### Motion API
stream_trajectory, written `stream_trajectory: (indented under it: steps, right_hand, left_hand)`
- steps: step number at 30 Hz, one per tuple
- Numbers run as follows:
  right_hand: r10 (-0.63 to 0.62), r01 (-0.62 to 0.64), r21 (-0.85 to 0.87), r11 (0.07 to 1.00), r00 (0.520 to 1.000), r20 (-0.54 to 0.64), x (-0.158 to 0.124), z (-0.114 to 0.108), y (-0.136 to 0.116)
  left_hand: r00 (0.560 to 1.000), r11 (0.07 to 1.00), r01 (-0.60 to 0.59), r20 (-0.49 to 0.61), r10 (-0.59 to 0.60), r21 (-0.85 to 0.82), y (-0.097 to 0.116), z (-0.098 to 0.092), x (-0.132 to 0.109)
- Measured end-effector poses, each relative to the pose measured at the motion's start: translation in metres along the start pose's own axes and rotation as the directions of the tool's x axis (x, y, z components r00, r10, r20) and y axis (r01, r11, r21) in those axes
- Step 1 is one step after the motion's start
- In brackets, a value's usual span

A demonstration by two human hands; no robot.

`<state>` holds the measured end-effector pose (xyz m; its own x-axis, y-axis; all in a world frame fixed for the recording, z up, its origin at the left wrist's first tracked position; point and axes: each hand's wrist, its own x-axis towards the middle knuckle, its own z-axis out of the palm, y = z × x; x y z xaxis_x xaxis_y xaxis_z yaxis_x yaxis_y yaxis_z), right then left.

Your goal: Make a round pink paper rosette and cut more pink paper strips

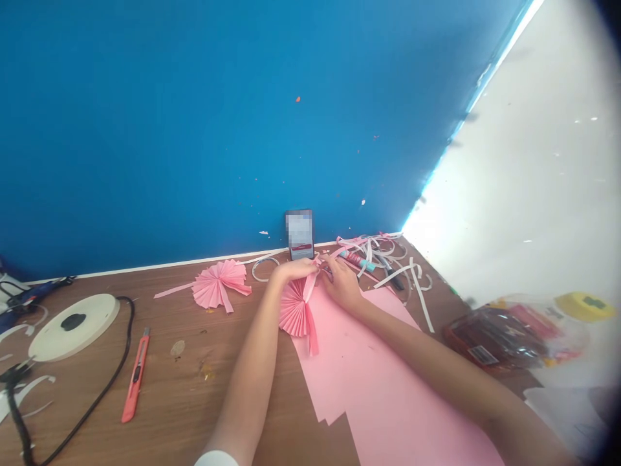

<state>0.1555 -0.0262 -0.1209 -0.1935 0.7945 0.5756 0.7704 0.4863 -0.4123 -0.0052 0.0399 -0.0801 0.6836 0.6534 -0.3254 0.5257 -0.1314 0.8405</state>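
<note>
A pleated pink paper fan (295,314) hangs below my left hand (297,269), whose fingers close on its top edge. Close by on the right, my right hand (341,283) has its fingers bent together at the same upper part of the fan, near a narrow pink strip. What exactly its fingertips pinch is too small to make out. Under both hands lies a large sheet of pink paper (388,375). Another pleated pink fan (220,285), with a strip sticking out to its left, rests on the table to the left of my forearm.
A phone (300,233) leans against the blue wall. Paper strips (383,249), a glue tube (356,260) and a black marker (394,277) are heaped behind my right hand. A red cutter (136,375), a white disc (75,327) and a black cable (114,369) lie left; plastic packages (504,336) right.
</note>
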Motion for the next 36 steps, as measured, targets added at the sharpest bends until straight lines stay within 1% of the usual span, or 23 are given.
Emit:
stream_trajectory:
  steps: [7, 13, 18, 24, 29, 36]
  right_hand:
    - [-0.029, 0.031, -0.050, 0.998, 0.999, 0.028, -0.0019, 0.0019, 0.0020]
    - [-0.061, 0.063, -0.063, 0.996, 0.997, 0.038, -0.0013, 0.0021, 0.0018]
    - [-0.059, 0.060, -0.081, 0.995, 0.998, 0.014, -0.0006, -0.0003, -0.0012]
    - [-0.079, 0.079, -0.022, 0.997, 0.996, 0.035, -0.0009, 0.0041, 0.0028]
    - [-0.067, 0.068, -0.018, 0.998, 0.996, 0.064, -0.0009, 0.0040, 0.0031]
    - [-0.072, 0.074, -0.016, 0.997, 0.995, 0.063, 0.0000, 0.0025, 0.0008]
  left_hand:
    - [1.000, 1.000, -0.018, 0.003, 0.018, -0.015, -0.0023, -0.0004, -0.0009]
    - [1.000, 0.999, 0.001, -0.005, -0.001, -0.041, -0.0025, 0.0010, 0.0008]
    - [1.000, 0.999, 0.025, -0.005, -0.025, -0.025, -0.0039, 0.0002, 0.0035]
    - [1.000, 0.998, 0.013, -0.012, -0.014, -0.058, -0.0049, 0.0001, 0.0025]
    - [1.000, 1.000, -0.006, 0.000, 0.006, -0.024, -0.0044, -0.0002, 0.0010]
    - [1.000, 1.000, 0.020, -0.018, -0.020, -0.016, -0.0047, -0.0004, 0.0017]
